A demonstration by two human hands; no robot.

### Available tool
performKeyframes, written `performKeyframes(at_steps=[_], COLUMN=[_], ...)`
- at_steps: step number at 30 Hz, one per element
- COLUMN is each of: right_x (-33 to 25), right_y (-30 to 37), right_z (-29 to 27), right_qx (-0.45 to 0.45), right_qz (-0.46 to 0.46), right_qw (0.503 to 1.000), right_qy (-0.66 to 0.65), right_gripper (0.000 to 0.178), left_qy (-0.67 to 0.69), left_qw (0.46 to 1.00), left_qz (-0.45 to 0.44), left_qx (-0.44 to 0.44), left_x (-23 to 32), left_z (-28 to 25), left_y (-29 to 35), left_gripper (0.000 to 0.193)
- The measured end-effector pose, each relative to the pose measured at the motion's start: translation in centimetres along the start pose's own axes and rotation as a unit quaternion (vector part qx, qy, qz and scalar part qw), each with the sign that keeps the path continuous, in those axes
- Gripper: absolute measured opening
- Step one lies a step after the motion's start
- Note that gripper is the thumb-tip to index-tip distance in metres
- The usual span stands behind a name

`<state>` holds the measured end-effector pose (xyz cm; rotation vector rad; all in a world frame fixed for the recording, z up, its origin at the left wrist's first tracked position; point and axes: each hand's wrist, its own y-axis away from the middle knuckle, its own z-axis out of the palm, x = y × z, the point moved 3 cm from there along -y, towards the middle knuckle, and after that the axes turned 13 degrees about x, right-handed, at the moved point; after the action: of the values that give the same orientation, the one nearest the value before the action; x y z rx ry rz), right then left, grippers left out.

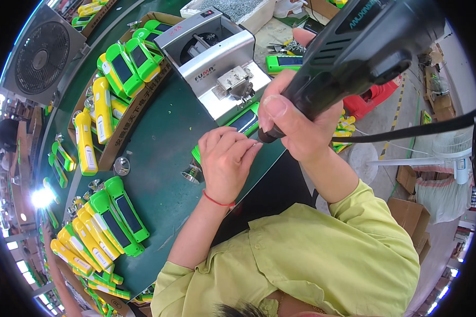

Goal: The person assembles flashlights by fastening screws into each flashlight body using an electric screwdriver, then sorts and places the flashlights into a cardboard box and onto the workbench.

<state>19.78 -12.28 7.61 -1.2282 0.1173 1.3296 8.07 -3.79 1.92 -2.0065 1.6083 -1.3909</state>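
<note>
My right hand [301, 119] is wrapped around a black electric screwdriver [333, 63], its nose pointing down and left beside my left fingertips. My left hand [226, 161] is curled over a green flashlight [247, 121] with a dark panel, lying on the green bench; thumb and forefinger press together close to the screwdriver's nose. Whether a screw is between them is too small to tell. The flashlight's middle is hidden under my hand. A shiny cone reflector [191, 174] sticks out near my left wrist. Just beyond the flashlight stands a silver screw feeder [209, 68].
At the left, a cardboard box [137, 113] holds several green and yellow flashlights. A row of more flashlights [98, 224] lies nearer, with a loose reflector [122, 166] between. A white tray [248, 13] of small metal parts is at the back. The screwdriver's black cable [412, 132] runs right.
</note>
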Motion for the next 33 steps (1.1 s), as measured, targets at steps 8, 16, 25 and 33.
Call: performKeyframes(at_steps=[8, 16, 25, 33], right_x=[-0.9, -1.5, -0.8, 2.1], right_y=[0.6, 0.0, -0.3, -0.6], right_z=[0.9, 0.4, -0.5, -2.5], right_qx=[0.079, -0.008, 0.022, 0.112], right_qz=[0.072, -0.003, 0.001, -0.039], right_qw=[0.994, 0.998, 0.996, 0.987], right_qy=[-0.016, 0.06, 0.088, 0.107], right_gripper=[0.026, 0.048, 0.074, 0.037], left_qy=[0.005, 0.027, -0.012, -0.113], left_qw=[1.0, 1.0, 0.999, 0.993], left_qz=[0.006, 0.004, 0.045, 0.015], left_qx=[-0.001, -0.01, -0.025, -0.009], left_x=[0.3, 0.4, 1.0, -2.5], left_z=[0.0, 0.6, 0.3, -5.0], left_y=[-0.2, -0.4, -0.8, 1.4], left_gripper=[0.018, 0.021, 0.03, 0.047])
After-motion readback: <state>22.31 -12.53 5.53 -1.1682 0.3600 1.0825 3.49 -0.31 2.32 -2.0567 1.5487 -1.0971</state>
